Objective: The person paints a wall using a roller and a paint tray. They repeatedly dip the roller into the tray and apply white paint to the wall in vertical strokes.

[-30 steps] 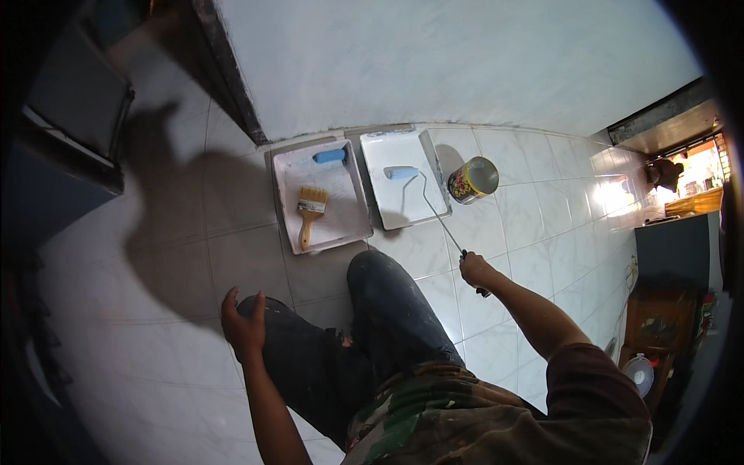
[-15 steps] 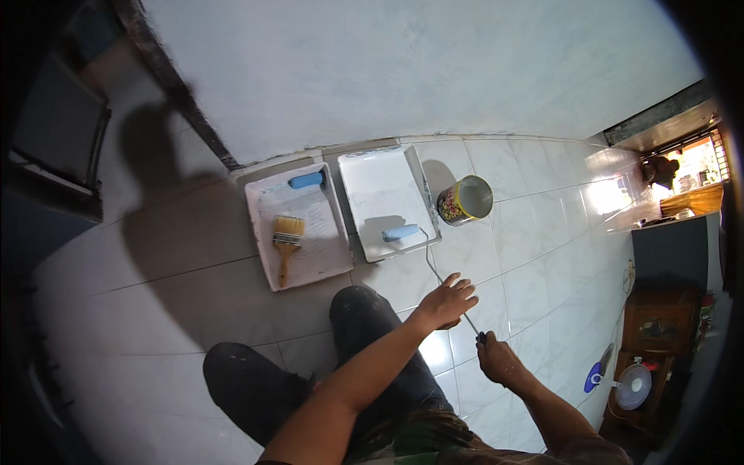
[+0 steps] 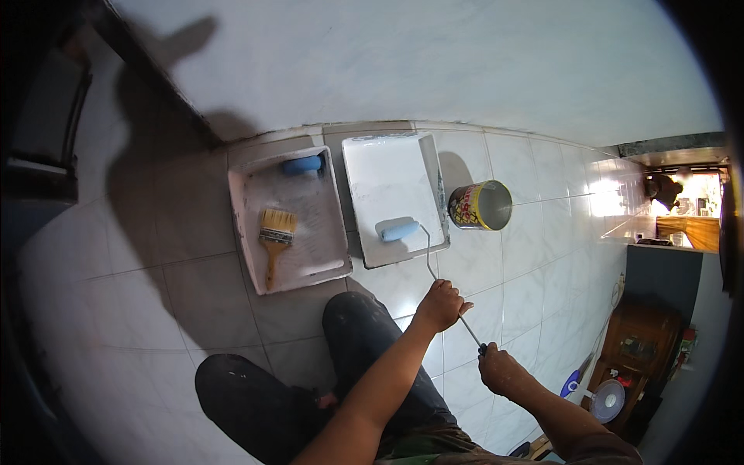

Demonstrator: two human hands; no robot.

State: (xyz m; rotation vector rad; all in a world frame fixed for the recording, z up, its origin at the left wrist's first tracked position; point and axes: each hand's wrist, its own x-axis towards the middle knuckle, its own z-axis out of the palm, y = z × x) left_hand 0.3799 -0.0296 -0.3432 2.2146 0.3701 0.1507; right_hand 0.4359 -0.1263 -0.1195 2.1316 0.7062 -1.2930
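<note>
A paint roller (image 3: 400, 232) with a light blue sleeve rests in the near part of the white paint tray (image 3: 363, 191). Its thin metal rod runs back toward me. My left hand (image 3: 442, 304) is closed round the middle of the rod. At the rear end, my right hand (image 3: 502, 370) grips the dark handle, most of which the fingers hide. To the left, a second paint tray (image 3: 246, 232) holds a wooden-handled paintbrush (image 3: 276, 240) and a darker blue roller sleeve (image 3: 302, 164) at its far end.
An open paint can (image 3: 479, 205) stands right of the white tray. Beyond the trays rises a pale wall (image 3: 434, 62). My knees are close behind the trays. Farther right are a fan (image 3: 607, 401) and a wooden cabinet (image 3: 639, 341). Someone is near the bright window (image 3: 690, 194).
My left hand, whose fingers were spread beside the rod, has closed round it. My right hand stays on the handle, and the roller sleeve remains in the tray. The view has shifted slightly.
</note>
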